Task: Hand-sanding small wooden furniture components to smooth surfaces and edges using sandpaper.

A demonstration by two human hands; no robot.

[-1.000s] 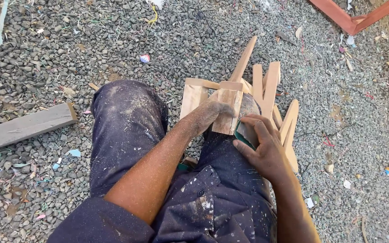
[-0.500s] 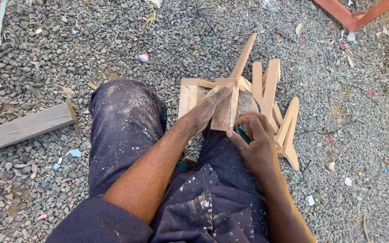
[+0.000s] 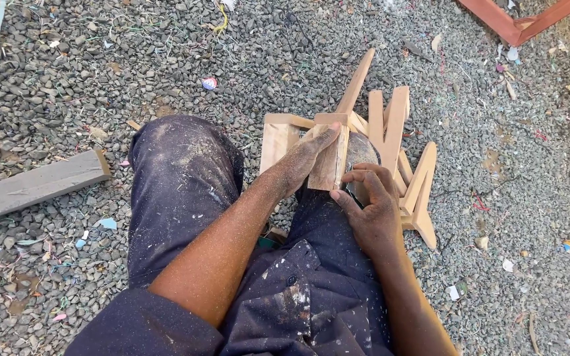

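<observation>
I sit on gravel with my knees up in dusty dark trousers. My left hand point(image 3: 305, 161) lies flat against a small pale wooden block point(image 3: 330, 168) and holds it on my right knee. My right hand point(image 3: 372, 204) curls around the knee just below and right of the block, fingertips at its lower edge. Whether it grips the block or something hidden under it, I cannot tell. Behind the block stands a pile of cut wooden pieces point(image 3: 397, 132), several slanted upright, with a flat board point(image 3: 277, 140) at its left.
A grey plank point(image 3: 34, 186) lies on the gravel at the left. A red-painted wooden frame corner point(image 3: 516, 23) shows at the top right. Small scraps of paper, string and wood chips litter the gravel point(image 3: 496, 264) all around.
My left hand has slid flatter along the block and turned it more upright. My right hand moved up closer to the block's lower edge.
</observation>
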